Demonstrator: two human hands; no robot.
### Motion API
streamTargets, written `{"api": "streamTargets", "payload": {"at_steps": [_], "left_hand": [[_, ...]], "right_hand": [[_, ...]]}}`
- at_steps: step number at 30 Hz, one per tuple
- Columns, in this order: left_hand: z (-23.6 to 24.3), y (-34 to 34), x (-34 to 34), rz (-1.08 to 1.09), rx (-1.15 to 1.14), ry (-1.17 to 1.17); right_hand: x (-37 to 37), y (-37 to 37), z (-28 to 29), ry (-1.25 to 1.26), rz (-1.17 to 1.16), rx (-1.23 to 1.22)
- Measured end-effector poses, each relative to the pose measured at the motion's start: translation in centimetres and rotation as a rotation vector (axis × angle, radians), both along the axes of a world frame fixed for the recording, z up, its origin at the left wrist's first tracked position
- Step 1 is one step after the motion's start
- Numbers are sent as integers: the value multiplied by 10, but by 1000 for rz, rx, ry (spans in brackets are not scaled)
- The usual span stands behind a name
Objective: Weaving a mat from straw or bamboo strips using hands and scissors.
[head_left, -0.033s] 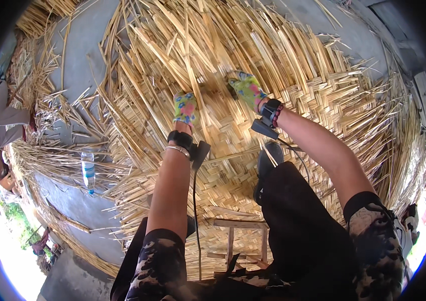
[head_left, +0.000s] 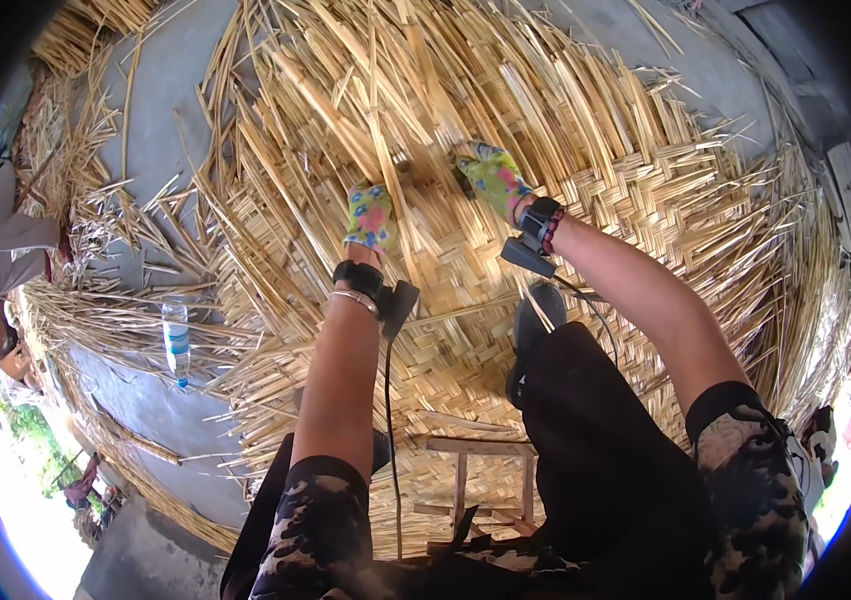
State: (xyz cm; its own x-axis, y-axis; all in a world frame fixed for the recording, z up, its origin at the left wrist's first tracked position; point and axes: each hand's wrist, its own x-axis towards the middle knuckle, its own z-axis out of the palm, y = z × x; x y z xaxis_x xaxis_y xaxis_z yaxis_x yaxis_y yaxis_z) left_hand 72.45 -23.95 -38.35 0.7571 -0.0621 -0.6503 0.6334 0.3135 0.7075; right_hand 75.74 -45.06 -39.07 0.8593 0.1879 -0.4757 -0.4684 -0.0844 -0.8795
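A large woven reed mat (head_left: 465,350) spreads under me, herringbone near my feet, with long loose strip ends fanning away at the far side. My left hand (head_left: 370,215), in a green flowered glove, is closed about split reed strips (head_left: 397,205) at the edge of the weave. To its right, my right hand (head_left: 493,178), gloved alike, bends over the strips with its fingers curled in among them. Both sets of fingertips are partly hidden, and the reeds between the hands look blurred. Each wrist carries a black strap with a small dark box and cable.
A low wooden stool (head_left: 482,448) stands on the mat by my legs. My dark shoe (head_left: 540,310) rests on the weave. Left of the mat, a water bottle (head_left: 176,342) lies among loose reeds on the grey floor (head_left: 160,110). Another person (head_left: 15,225) is at the far left edge.
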Motion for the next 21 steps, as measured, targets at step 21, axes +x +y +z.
{"api": "streamTargets", "payload": {"at_steps": [21], "left_hand": [[64,-21,30,110,-88,-97]], "right_hand": [[-4,10,-13,63,22,202]]}}
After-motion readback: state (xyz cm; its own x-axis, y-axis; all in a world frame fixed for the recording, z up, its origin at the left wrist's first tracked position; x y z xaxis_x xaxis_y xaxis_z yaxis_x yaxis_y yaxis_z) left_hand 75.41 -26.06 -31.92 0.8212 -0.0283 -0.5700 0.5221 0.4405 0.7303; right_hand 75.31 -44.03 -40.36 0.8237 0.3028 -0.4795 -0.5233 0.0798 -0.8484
